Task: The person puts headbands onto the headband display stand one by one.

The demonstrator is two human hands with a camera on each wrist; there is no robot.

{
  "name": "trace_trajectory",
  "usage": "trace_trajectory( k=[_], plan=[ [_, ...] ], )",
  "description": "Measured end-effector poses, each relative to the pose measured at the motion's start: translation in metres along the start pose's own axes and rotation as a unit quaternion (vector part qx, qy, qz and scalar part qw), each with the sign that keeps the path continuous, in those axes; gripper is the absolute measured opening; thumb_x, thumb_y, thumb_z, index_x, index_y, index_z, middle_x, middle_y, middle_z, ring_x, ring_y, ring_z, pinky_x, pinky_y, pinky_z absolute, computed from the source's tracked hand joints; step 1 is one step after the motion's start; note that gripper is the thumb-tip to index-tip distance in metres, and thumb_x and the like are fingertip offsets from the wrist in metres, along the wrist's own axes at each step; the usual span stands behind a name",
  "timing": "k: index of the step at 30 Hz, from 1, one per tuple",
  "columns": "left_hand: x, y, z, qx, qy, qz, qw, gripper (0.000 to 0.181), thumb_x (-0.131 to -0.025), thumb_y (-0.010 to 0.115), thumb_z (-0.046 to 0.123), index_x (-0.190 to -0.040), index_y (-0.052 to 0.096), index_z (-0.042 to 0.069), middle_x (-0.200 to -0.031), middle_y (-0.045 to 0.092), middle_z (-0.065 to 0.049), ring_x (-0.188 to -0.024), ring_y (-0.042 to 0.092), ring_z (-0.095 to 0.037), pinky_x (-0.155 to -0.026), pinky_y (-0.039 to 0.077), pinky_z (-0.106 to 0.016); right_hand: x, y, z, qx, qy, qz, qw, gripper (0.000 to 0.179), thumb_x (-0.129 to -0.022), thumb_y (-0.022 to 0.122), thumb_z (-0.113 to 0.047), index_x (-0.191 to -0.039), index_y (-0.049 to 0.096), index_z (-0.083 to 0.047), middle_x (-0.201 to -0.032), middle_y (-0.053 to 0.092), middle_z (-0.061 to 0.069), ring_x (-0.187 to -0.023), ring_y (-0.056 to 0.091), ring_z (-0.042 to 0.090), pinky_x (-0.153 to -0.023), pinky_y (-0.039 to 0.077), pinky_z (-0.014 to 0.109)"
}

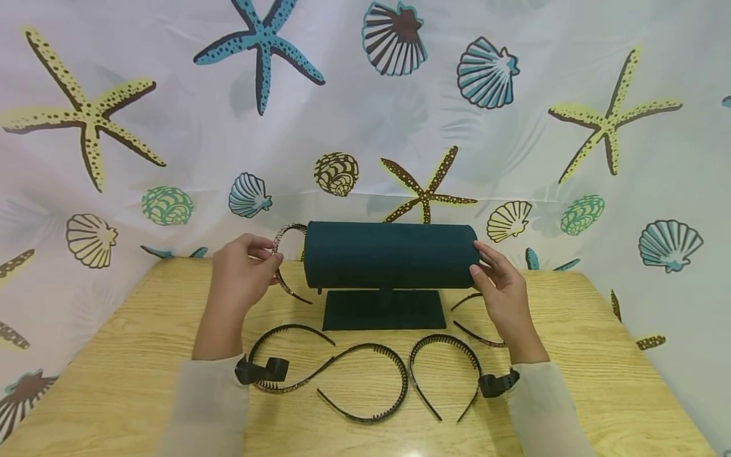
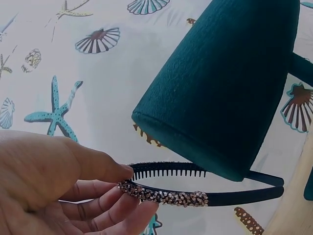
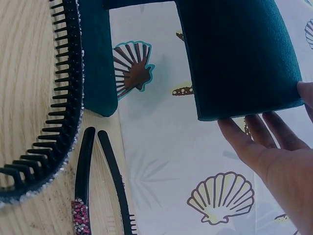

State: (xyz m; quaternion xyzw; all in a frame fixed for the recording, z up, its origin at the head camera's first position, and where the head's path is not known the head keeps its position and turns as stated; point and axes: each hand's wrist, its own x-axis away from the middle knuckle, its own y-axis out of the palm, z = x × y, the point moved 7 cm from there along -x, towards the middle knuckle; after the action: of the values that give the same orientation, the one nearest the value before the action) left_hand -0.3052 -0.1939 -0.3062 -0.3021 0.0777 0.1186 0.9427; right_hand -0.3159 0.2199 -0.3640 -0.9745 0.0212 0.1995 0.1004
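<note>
A black toothed headband (image 2: pixel 176 197) with a band of coppery beads is pinched between the thumb and fingers of my left hand (image 1: pixel 242 270). It stands upright beside the left end of a dark teal padded roll (image 1: pixel 388 254); in the left wrist view the roll's end overlaps part of it. The roll sits on a flat base (image 1: pixel 384 311) of the same teal. At the roll's other end, my right hand (image 1: pixel 505 292) rests its fairly straight fingers (image 3: pixel 249 142) and thumb against the edge.
More headbands lie on the wooden table (image 1: pixel 599 381) in front: one at left (image 1: pixel 285 327), one in the middle (image 1: pixel 407 381) and one right of it (image 1: pixel 412 365). Another (image 1: pixel 476 337) lies partly behind my right hand. A shell-patterned cloth (image 1: pixel 354 127) hangs behind.
</note>
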Motion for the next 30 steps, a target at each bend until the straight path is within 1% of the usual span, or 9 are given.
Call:
trace_trajectory(
  k=[11, 19, 23, 30],
  plan=[
    [0.001, 0.009, 0.009, -0.010, 0.019, 0.012, 0.9997, 0.030, -0.095, 0.065, 0.011, -0.122, 0.062, -0.002, -0.100, 0.061, -0.017, -0.087, 0.071, -0.028, -0.061, 0.060, -0.025, 0.001, -0.001, 0.000, 0.000, 0.000, 0.001, 1.0000, 0.048, -0.103, 0.056, -0.023, -0.150, 0.047, -0.023, -0.158, 0.038, 0.003, -0.142, 0.043, 0.027, -0.091, 0.051, 0.013],
    [0.003, 0.009, 0.016, -0.032, 0.050, 0.031, 0.9977, 0.028, -0.094, 0.067, 0.012, -0.118, 0.066, -0.002, -0.094, 0.065, -0.015, -0.079, 0.068, -0.025, -0.061, 0.059, -0.025, 0.000, 0.000, 0.000, -0.006, -0.003, 0.002, 1.0000, 0.047, -0.103, 0.057, -0.021, -0.149, 0.048, -0.022, -0.157, 0.038, 0.003, -0.143, 0.043, 0.027, -0.092, 0.051, 0.013],
    [0.003, 0.010, 0.020, -0.040, 0.064, 0.042, 0.9963, 0.028, -0.094, 0.067, 0.013, -0.118, 0.067, -0.002, -0.094, 0.067, -0.015, -0.079, 0.068, -0.025, -0.063, 0.059, -0.028, 0.000, -0.001, 0.000, -0.006, -0.002, 0.002, 1.0000, 0.047, -0.103, 0.056, -0.021, -0.149, 0.048, -0.023, -0.157, 0.038, 0.003, -0.143, 0.042, 0.027, -0.092, 0.051, 0.013],
    [0.006, 0.013, 0.024, -0.040, 0.075, 0.057, 0.9948, 0.027, -0.094, 0.067, 0.014, -0.117, 0.069, 0.000, -0.095, 0.068, -0.015, -0.082, 0.069, -0.027, -0.067, 0.059, -0.035, 0.000, -0.001, 0.000, -0.005, 0.001, 0.002, 1.0000, 0.047, -0.103, 0.056, -0.021, -0.149, 0.048, -0.023, -0.158, 0.038, 0.003, -0.143, 0.043, 0.026, -0.091, 0.051, 0.013]
  ],
)
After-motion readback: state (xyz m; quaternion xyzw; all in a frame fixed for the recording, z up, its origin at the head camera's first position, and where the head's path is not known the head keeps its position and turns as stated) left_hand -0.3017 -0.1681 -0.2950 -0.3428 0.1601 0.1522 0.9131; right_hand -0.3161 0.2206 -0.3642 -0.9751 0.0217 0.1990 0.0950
